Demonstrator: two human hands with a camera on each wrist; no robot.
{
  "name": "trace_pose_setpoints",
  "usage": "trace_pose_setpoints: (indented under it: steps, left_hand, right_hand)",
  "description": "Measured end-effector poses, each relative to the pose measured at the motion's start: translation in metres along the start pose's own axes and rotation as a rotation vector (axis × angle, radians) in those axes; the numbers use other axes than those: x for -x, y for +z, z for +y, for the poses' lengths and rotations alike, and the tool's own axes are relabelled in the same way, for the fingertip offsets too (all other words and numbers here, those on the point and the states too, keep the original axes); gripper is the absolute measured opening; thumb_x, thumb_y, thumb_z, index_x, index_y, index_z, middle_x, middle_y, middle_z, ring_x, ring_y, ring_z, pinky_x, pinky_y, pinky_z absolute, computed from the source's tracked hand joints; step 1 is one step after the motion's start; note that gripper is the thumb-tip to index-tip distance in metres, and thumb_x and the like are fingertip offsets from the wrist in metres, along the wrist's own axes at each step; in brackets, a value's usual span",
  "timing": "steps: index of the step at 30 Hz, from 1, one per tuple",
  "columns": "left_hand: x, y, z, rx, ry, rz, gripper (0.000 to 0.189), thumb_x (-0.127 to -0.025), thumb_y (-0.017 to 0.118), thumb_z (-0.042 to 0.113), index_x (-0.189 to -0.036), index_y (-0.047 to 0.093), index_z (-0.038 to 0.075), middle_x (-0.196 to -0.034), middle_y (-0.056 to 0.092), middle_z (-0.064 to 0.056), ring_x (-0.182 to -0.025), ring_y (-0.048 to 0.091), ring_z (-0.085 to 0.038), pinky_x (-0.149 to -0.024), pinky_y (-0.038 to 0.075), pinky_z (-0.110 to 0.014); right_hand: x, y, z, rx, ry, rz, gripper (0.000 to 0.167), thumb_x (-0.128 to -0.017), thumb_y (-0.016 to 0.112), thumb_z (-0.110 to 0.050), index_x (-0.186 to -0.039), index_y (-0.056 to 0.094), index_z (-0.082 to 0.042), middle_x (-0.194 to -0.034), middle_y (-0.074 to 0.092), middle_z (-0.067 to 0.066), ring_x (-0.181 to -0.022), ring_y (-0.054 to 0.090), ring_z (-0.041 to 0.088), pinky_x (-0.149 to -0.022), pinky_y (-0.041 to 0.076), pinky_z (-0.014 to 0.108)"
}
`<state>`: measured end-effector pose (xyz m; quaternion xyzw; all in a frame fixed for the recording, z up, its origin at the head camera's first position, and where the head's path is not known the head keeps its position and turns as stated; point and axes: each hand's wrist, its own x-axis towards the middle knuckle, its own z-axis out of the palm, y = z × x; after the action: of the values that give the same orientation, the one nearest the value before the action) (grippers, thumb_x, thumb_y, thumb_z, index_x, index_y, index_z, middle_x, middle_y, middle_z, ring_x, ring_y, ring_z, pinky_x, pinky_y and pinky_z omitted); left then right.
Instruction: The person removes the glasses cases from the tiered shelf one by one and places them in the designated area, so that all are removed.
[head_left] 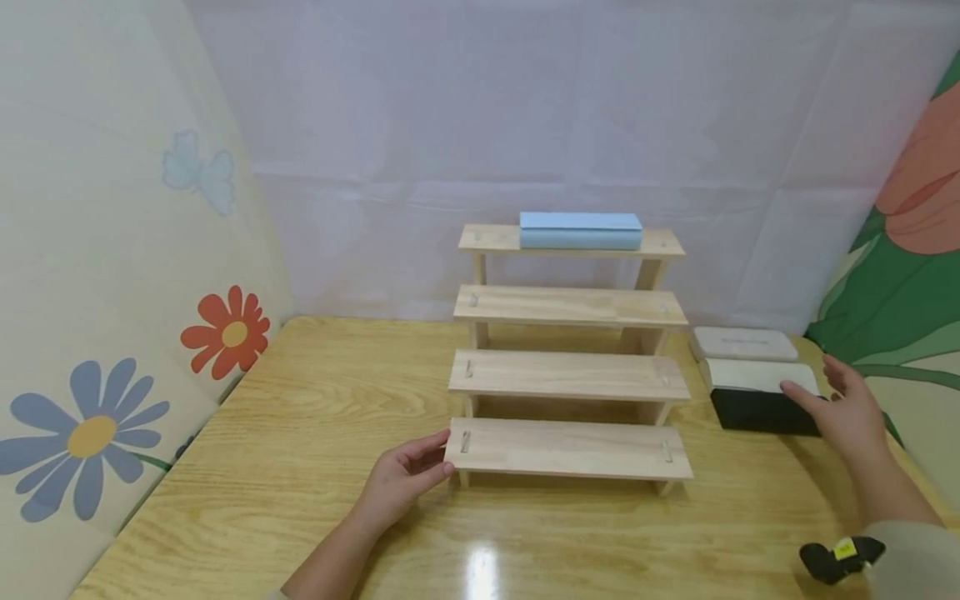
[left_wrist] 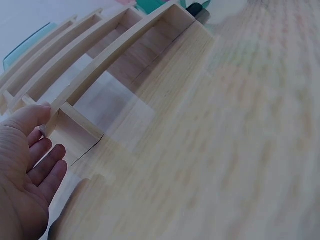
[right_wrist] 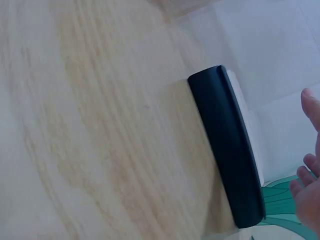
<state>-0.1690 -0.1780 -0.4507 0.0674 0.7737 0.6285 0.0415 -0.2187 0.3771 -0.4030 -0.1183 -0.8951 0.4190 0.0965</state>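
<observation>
A pale wooden step stand (head_left: 570, 448) with several tiers stands in the middle of the table. My left hand (head_left: 401, 479) pinches the left end of its lowest shelf, and the left wrist view shows the thumb (left_wrist: 37, 116) at the shelf's edge with the other fingers lower down. On the top tier lies a light blue glasses case (head_left: 581, 237). My right hand (head_left: 855, 417), thumb and fingers spread, is over the right end of a black glasses case (head_left: 757, 412) and a cream case (head_left: 757, 375). In the right wrist view the black case (right_wrist: 227, 145) is apart from the fingers.
Behind the cream case lies a whitish case (head_left: 742, 343) near the back right of the wooden table (head_left: 337, 392). White cloth (head_left: 450, 125) hangs behind, with flower-printed panels (head_left: 90, 250) on both sides. A black device (head_left: 840, 558) is by the right sleeve.
</observation>
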Motion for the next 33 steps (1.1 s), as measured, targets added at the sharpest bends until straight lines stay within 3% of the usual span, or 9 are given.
trace_pose_setpoints:
  steps: [6,14,22,33]
  left_hand:
    - [0.001,0.0,0.002,0.001,0.008,0.001,0.051,-0.085,0.074,0.007,-0.131,0.056,-0.006,-0.129,0.061,-0.026,-0.109,0.066,-0.019,-0.09,0.054,-0.018]
    - [0.001,0.0,0.005,0.013,0.012,0.0,0.05,-0.086,0.073,0.007,-0.131,0.056,-0.006,-0.131,0.06,-0.026,-0.116,0.063,-0.033,-0.094,0.055,-0.025]
    - [0.002,0.0,0.004,0.017,0.01,-0.008,0.051,-0.086,0.073,0.006,-0.132,0.054,-0.008,-0.131,0.059,-0.028,-0.115,0.064,-0.033,-0.094,0.055,-0.023]
    - [0.001,0.0,0.003,0.016,0.011,-0.008,0.051,-0.086,0.073,0.006,-0.131,0.055,-0.008,-0.13,0.06,-0.027,-0.112,0.066,-0.026,-0.091,0.054,-0.017]
  right_hand:
    - [-0.005,0.001,-0.016,-0.022,-0.015,0.009,0.088,-0.096,0.059,-0.041,-0.155,0.01,0.002,-0.157,0.016,0.034,-0.141,0.021,0.054,-0.116,0.023,0.063]
    - [-0.011,-0.003,-0.032,-0.01,-0.048,-0.053,0.09,-0.096,0.057,-0.045,-0.156,0.006,0.0,-0.159,0.013,0.033,-0.14,0.019,0.057,-0.109,0.027,0.068]
    - [-0.017,-0.004,-0.048,-0.001,-0.101,-0.046,0.09,-0.095,0.058,-0.047,-0.156,0.009,-0.001,-0.157,0.019,0.033,-0.139,0.024,0.055,-0.112,0.026,0.066]
    - [-0.029,-0.007,-0.076,-0.008,-0.137,-0.078,0.092,-0.095,0.058,-0.049,-0.157,0.006,-0.006,-0.161,0.014,0.028,-0.141,0.019,0.056,-0.109,0.026,0.069]
